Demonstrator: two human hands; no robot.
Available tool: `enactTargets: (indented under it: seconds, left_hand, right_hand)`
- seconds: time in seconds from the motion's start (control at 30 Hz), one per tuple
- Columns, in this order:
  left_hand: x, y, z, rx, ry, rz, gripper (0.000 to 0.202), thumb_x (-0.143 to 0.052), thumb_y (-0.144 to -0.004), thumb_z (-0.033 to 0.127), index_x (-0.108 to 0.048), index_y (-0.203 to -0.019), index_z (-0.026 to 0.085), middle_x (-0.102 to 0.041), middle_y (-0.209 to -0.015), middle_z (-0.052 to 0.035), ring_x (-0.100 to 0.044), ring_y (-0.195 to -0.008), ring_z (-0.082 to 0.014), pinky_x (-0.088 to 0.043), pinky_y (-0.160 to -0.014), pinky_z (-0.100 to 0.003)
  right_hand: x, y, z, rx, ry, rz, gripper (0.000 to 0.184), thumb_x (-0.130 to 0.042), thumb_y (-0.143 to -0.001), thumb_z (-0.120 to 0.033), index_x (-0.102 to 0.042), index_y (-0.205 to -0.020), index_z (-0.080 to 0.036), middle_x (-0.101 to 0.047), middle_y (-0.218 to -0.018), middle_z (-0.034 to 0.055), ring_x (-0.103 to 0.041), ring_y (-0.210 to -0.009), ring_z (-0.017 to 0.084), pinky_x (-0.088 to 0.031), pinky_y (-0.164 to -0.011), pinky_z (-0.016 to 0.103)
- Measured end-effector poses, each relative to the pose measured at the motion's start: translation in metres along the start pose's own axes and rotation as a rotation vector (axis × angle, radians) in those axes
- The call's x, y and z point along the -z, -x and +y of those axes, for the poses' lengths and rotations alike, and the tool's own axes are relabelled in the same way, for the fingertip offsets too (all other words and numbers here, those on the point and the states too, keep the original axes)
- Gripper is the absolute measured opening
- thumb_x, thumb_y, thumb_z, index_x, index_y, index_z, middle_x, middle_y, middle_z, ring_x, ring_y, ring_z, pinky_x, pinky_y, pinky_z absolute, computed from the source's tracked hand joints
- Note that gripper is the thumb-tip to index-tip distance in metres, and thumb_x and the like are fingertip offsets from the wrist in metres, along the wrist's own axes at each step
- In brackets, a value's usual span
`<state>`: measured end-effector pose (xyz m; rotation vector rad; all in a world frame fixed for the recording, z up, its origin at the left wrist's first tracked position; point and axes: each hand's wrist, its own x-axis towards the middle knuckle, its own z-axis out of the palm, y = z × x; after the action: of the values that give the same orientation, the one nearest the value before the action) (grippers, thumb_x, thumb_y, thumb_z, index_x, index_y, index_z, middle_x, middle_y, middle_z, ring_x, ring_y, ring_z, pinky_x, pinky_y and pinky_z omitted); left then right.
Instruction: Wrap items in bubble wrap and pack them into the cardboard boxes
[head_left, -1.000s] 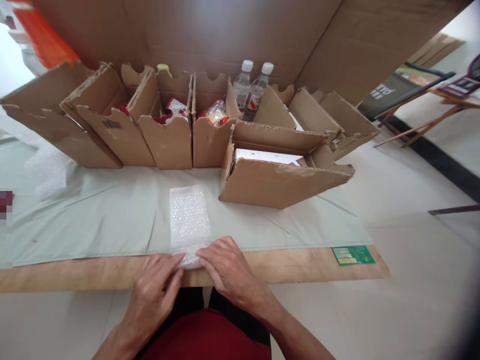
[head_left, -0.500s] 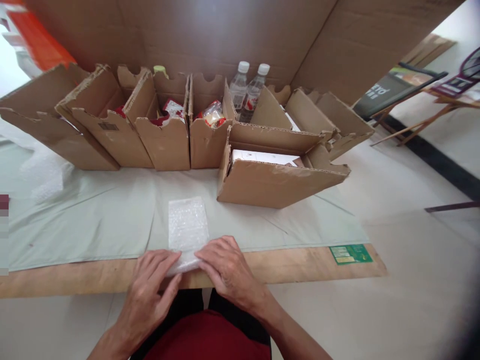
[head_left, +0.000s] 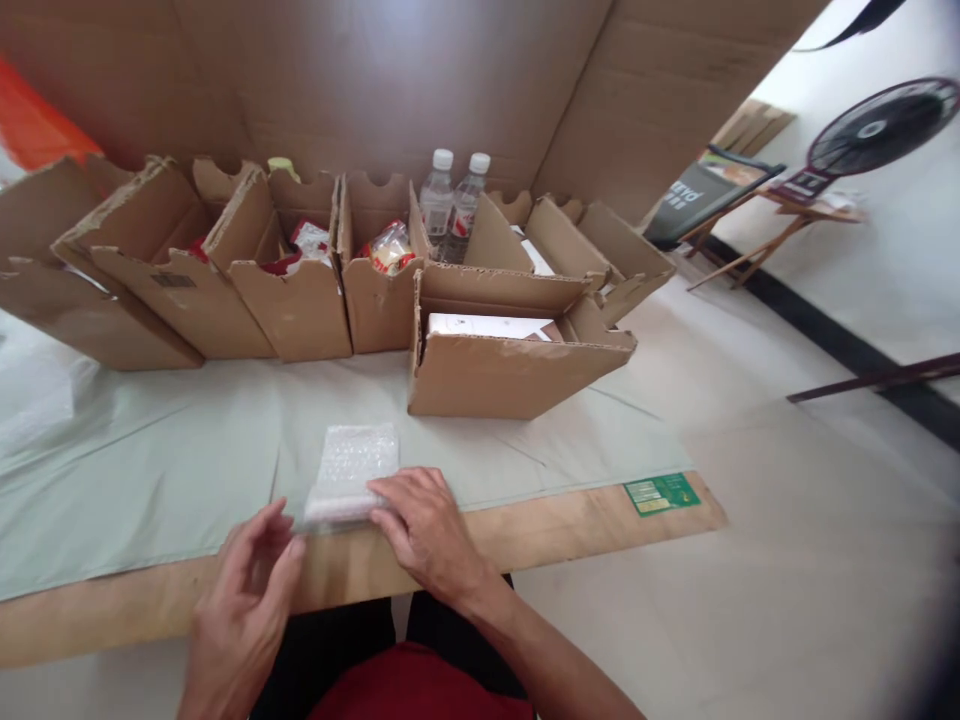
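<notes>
A piece of clear bubble wrap (head_left: 349, 472) lies on the pale green cloth (head_left: 187, 450) near the table's front edge, its near end rolled up. My right hand (head_left: 424, 525) rests on that rolled end, fingers pressed flat onto it. My left hand (head_left: 244, 590) hovers just left of the roll, fingers loosely curved and apart, holding nothing.
A row of open cardboard boxes (head_left: 300, 290) stands behind, some with red and white packets. A larger box (head_left: 495, 370) with a white item sits right of centre. Two water bottles (head_left: 450, 205) stand at the back. A cardboard wall rises behind. A fan (head_left: 877, 125) stands at far right.
The bubble wrap has been rolled further, so the flat part is shorter. My left hand has come off the roll and drawn back to the left. The camera has turned rightward.
</notes>
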<state>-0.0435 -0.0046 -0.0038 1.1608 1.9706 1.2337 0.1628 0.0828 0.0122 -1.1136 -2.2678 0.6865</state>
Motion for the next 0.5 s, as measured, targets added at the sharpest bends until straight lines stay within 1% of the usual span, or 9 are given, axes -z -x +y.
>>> enactTargets:
  seconds: [0.07,0.1,0.17,0.23,0.3,0.37,0.4,0.47,0.5]
  left_hand:
    - [0.002,0.017,0.000,0.328,0.326,-0.138,0.061,-0.078,-0.079,0.055,-0.066,-0.128,0.020,-0.075,-0.116,-0.0115,-0.074,-0.102,-0.0284,-0.062,-0.090,-0.043]
    - [0.000,0.023,0.002,0.460,0.481,-0.209,0.064,-0.081,-0.076,0.053,-0.066,-0.128,0.019,-0.075,-0.119,-0.0127,-0.074,-0.106,-0.0305,-0.062,-0.093,-0.045]
    - [-0.008,0.029,0.009,0.626,0.696,-0.307,0.064,-0.085,-0.073,0.047,-0.067,-0.127,0.017,-0.076,-0.120,-0.0138,-0.072,-0.112,-0.0339,-0.061,-0.096,-0.048]
    - [-0.018,0.029,0.019,0.669,0.787,-0.347,0.061,-0.087,-0.071,0.042,-0.069,-0.124,0.018,-0.077,-0.117,-0.0129,-0.070,-0.115,-0.0351,-0.060,-0.097,-0.049]
    - [-0.025,0.025,0.028,0.663,0.821,-0.385,0.057,-0.085,-0.073,0.041,-0.071,-0.124,0.020,-0.077,-0.115,-0.0123,-0.071,-0.114,-0.0351,-0.060,-0.096,-0.050]
    - [-0.026,0.023,0.035,0.669,0.851,-0.436,0.053,-0.081,-0.077,0.044,-0.072,-0.123,0.020,-0.078,-0.112,-0.0130,-0.072,-0.111,-0.0351,-0.059,-0.095,-0.051]
    - [-0.026,0.023,0.038,0.674,0.871,-0.455,0.052,-0.079,-0.078,0.046,-0.073,-0.122,0.019,-0.078,-0.111,-0.0137,-0.073,-0.109,-0.0352,-0.059,-0.095,-0.051]
    - [-0.025,0.026,0.042,0.687,0.892,-0.464,0.053,-0.079,-0.077,0.046,-0.073,-0.122,0.018,-0.078,-0.109,-0.0148,-0.073,-0.107,-0.0355,-0.058,-0.094,-0.050]
    - [-0.026,0.028,0.044,0.691,0.882,-0.448,0.055,-0.079,-0.077,0.046,-0.072,-0.123,0.018,-0.078,-0.109,-0.0147,-0.073,-0.106,-0.0352,-0.058,-0.093,-0.049]
  right_hand:
    - [0.003,0.004,-0.009,-0.117,-0.148,0.021,0.022,-0.068,-0.096,-0.022,-0.069,-0.118,-0.024,-0.077,-0.108,0.0029,-0.066,-0.101,0.019,-0.048,-0.095,0.035]
    - [0.005,0.007,-0.015,-0.156,-0.213,0.011,0.022,-0.069,-0.095,-0.023,-0.070,-0.117,-0.024,-0.077,-0.106,0.0023,-0.067,-0.098,0.018,-0.048,-0.095,0.034]
    - [0.007,0.016,-0.026,-0.176,-0.304,-0.028,0.018,-0.069,-0.095,-0.022,-0.072,-0.113,-0.024,-0.077,-0.101,0.0008,-0.067,-0.094,0.017,-0.049,-0.094,0.033]
    - [0.010,0.025,-0.031,-0.153,-0.312,-0.007,0.012,-0.069,-0.095,-0.024,-0.074,-0.105,-0.025,-0.076,-0.100,0.0008,-0.066,-0.095,0.018,-0.048,-0.095,0.035]
    - [0.015,0.031,-0.027,-0.167,-0.288,0.088,0.013,-0.066,-0.096,-0.032,-0.074,-0.103,-0.025,-0.072,-0.110,0.0042,-0.063,-0.104,0.022,-0.046,-0.100,0.040]
    - [0.023,0.033,-0.015,-0.247,-0.346,0.190,0.030,-0.065,-0.095,-0.045,-0.071,-0.115,-0.024,-0.066,-0.125,0.0096,-0.060,-0.115,0.026,-0.046,-0.103,0.044]
    - [0.026,0.033,-0.008,-0.295,-0.432,0.204,0.042,-0.065,-0.093,-0.051,-0.067,-0.124,-0.023,-0.063,-0.131,0.0120,-0.060,-0.117,0.027,-0.048,-0.102,0.044]
    - [0.030,0.032,0.001,-0.369,-0.665,0.146,0.060,-0.068,-0.088,-0.056,-0.059,-0.135,-0.020,-0.064,-0.131,0.0140,-0.064,-0.113,0.026,-0.053,-0.094,0.040]
    - [0.030,0.031,0.003,-0.389,-0.774,0.092,0.060,-0.070,-0.086,-0.055,-0.059,-0.133,-0.019,-0.068,-0.124,0.0129,-0.066,-0.106,0.024,-0.056,-0.088,0.036]
